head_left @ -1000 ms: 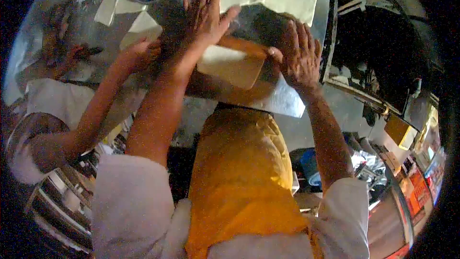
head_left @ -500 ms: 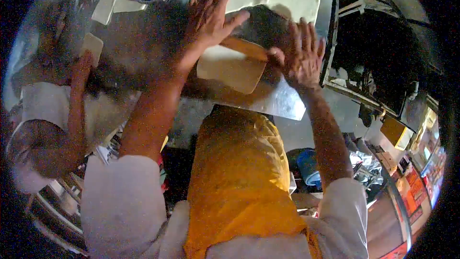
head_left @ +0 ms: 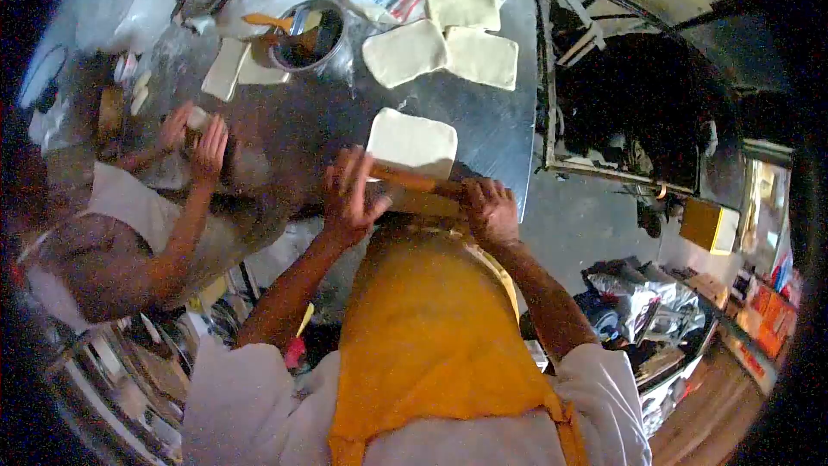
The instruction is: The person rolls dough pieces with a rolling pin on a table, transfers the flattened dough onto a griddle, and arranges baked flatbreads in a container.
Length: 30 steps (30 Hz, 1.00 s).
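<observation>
A wooden rolling pin [head_left: 410, 179] lies across the near part of a pale rectangular dough sheet [head_left: 414, 140] on the metal table. My left hand [head_left: 349, 200] rests against the pin's left end, fingers stretched out and thumb apart. At the other end, the fingers of my right hand [head_left: 489, 210] curl over the pin and hide its tip. The dough lies flat beyond the pin, its near edge partly covered.
Several flat dough pieces [head_left: 404, 52] lie at the table's far side. To their left stands a round bowl [head_left: 309, 33] with an orange-handled tool [head_left: 266, 21]. A co-worker's hands [head_left: 203, 140] work a small dough piece at left. A dark metal frame [head_left: 542, 78] borders the right.
My hands and the rolling pin have come back toward my body, uncovering more dough. My right fingers, stretched before, now curl over the pin. The view has shifted to show more of the table.
</observation>
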Each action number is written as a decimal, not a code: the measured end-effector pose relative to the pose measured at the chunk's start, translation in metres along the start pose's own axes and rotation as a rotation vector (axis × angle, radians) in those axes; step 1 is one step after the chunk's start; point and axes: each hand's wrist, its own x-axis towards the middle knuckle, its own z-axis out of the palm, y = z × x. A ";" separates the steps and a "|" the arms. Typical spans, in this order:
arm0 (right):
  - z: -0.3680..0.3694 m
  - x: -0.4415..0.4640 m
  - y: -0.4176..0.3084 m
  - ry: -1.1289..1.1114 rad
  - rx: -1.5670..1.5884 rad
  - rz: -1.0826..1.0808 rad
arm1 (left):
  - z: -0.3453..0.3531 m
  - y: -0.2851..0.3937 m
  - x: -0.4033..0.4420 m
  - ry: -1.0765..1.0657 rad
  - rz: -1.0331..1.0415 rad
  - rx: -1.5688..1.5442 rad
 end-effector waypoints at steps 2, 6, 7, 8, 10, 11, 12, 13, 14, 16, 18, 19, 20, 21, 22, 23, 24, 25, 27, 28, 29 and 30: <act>-0.033 0.014 -0.006 0.045 0.101 0.142 | 0.008 -0.011 0.016 0.190 -0.150 -0.385; -0.091 0.064 -0.009 0.221 0.085 0.181 | 0.031 -0.039 0.055 0.138 -0.388 -0.520; -0.102 0.068 -0.012 0.289 0.184 0.222 | 0.035 -0.038 0.065 0.129 -0.371 -0.466; -0.108 0.066 -0.013 0.358 0.281 0.260 | 0.038 -0.037 0.074 0.120 -0.354 -0.470; -0.085 0.027 -0.004 0.235 0.427 0.354 | 0.053 -0.049 0.087 0.124 -0.409 -0.443; -0.060 -0.001 0.007 0.178 0.507 0.360 | 0.059 -0.055 0.092 0.119 -0.399 -0.421; -0.057 -0.023 0.002 0.203 0.642 0.362 | 0.066 -0.061 0.097 0.116 -0.389 -0.399; -0.056 -0.045 0.005 0.179 0.720 0.363 | 0.058 -0.074 0.098 0.002 -0.326 -0.322; -0.051 -0.066 0.009 0.134 0.788 0.351 | 0.079 -0.119 0.102 -0.009 -0.268 -0.095; -0.045 -0.109 0.022 0.087 0.843 0.349 | 0.053 -0.069 0.105 0.026 -0.195 -0.029; -0.061 -0.143 0.031 0.003 0.755 0.521 | 0.046 -0.037 0.106 0.045 -0.040 -0.445; -0.051 -0.160 0.046 -0.014 0.777 0.505 | 0.023 0.015 0.113 -0.082 -0.032 -0.161; -0.074 -0.172 0.051 -0.078 0.791 0.607 | 0.016 0.060 0.113 -0.114 -0.022 -0.280; -0.100 -0.179 0.060 -0.143 0.800 0.688 | 0.015 0.095 0.113 -0.097 0.117 -0.212; -0.104 -0.187 0.076 -0.108 0.798 0.699 | 0.020 0.127 0.113 -0.133 0.005 -0.402; -0.109 -0.198 0.090 -0.133 0.870 0.739 | 0.025 0.166 0.110 -0.176 -0.111 -0.585; -0.114 -0.211 0.101 -0.166 0.945 0.778 | 0.026 0.217 0.106 -0.194 -0.193 -0.795; -0.123 -0.221 0.110 -0.149 0.948 0.784 | 0.030 0.267 0.100 -0.210 -0.285 -1.005; -0.143 -0.234 0.126 0.291 1.101 0.691 | 0.044 0.337 0.092 -0.288 -0.419 -1.351; -0.147 -0.234 0.140 0.254 1.328 0.720 | 0.053 0.357 0.088 -0.315 -0.438 -1.385; -0.152 -0.238 0.149 0.251 1.330 0.711 | 0.061 0.372 0.086 -0.340 -0.454 -1.416; -0.172 -0.240 0.153 0.291 1.569 0.766 | 0.070 0.385 0.085 -0.403 -0.432 -1.448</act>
